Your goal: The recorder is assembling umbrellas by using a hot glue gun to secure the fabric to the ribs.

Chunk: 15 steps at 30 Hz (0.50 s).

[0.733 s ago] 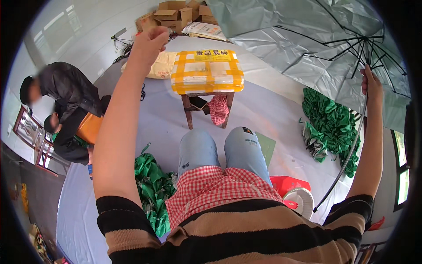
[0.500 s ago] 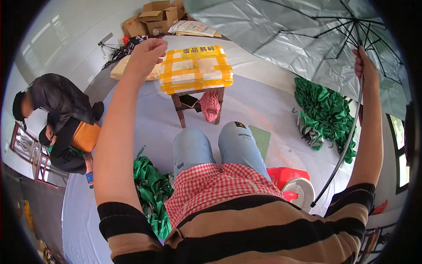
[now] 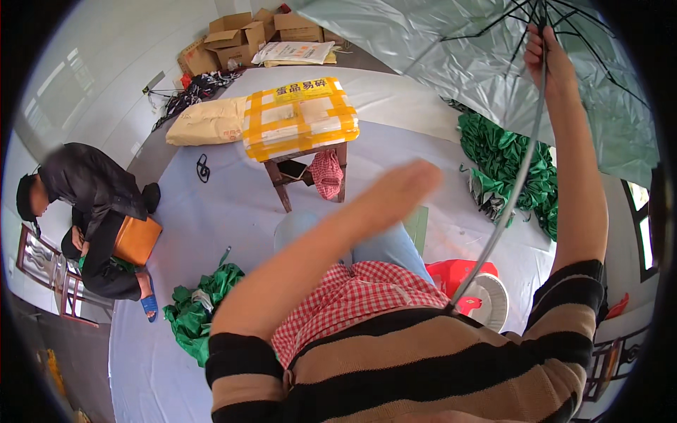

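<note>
An open umbrella [image 3: 395, 35] with a silvery inner canopy and black ribs spreads across the upper right. My right hand [image 3: 550, 60] is raised high and wrapped around its metal shaft [image 3: 518, 180], just under where the ribs meet. The shaft slants down to the left, its lower end at the front of my striped top. My left hand [image 3: 409, 187] is over my lap, apart from the shaft; motion smears its fingers, so whether they are closed is unclear. Beneath my left forearm lies a red-and-white checked cloth [image 3: 384, 285] across my thighs.
Ahead stands a wooden stool [image 3: 278, 187] bearing a yellow-taped white box [image 3: 303, 120]. Green fabric heaps lie at right [image 3: 508, 162] and left [image 3: 201, 310]. A red-and-white tub [image 3: 486, 296] sits by my right leg. A seated person [image 3: 99, 204] works at left; cardboard boxes [image 3: 240, 42] stand behind.
My left hand has swung from the upper left down and right, over my lap. My right hand has risen slightly leftward with the umbrella, and the shaft's lower end has shifted left to my front.
</note>
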Tool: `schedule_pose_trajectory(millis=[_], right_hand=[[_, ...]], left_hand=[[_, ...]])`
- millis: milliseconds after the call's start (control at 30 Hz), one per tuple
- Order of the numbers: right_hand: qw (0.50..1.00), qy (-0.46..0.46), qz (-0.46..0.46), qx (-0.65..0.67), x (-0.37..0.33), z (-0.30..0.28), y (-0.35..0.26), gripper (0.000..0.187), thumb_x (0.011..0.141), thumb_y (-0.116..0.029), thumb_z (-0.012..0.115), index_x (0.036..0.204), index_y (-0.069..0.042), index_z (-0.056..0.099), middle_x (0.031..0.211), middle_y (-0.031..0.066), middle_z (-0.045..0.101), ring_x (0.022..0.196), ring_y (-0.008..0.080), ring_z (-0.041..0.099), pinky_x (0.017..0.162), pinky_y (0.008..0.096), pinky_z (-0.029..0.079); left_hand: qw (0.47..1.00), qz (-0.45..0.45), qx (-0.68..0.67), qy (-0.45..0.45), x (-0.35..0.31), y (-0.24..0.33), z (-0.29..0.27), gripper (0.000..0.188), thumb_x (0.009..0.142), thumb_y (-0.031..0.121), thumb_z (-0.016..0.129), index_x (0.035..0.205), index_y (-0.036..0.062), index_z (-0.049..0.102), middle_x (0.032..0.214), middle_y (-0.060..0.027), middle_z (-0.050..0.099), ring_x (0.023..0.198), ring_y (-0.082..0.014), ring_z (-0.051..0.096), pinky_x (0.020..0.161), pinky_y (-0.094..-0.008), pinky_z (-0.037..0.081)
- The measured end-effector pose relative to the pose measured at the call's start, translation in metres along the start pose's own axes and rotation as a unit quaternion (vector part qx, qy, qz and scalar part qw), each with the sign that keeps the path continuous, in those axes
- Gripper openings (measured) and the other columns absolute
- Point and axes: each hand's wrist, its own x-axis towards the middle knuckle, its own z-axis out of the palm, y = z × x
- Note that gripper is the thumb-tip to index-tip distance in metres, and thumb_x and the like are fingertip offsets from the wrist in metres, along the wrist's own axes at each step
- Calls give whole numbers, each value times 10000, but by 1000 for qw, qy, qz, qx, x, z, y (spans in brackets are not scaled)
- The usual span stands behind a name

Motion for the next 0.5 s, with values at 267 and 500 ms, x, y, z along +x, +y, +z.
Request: schedule_pose_trajectory(millis=[267,500], right_hand=[[997,-41,58,27,23,-2,3,331,1066,-306,422,999,-3,539,775,27,511,664,120,478,528,245,425],[989,132,61,25,71,-13,26,333,1054,-300,408,791,-108,478,618,-8,479,486,92,446,373,236,350]], left_hand=[[796,-170,-568,-121,-35,69,68,335,1073,352,395,1149,58,536,681,8,418,523,-100,377,453,-255,310],[864,-201,-462,3,-82,127,94,315,1071,360,395,879,112,422,660,36,270,501,-73,254,438,-242,193]])
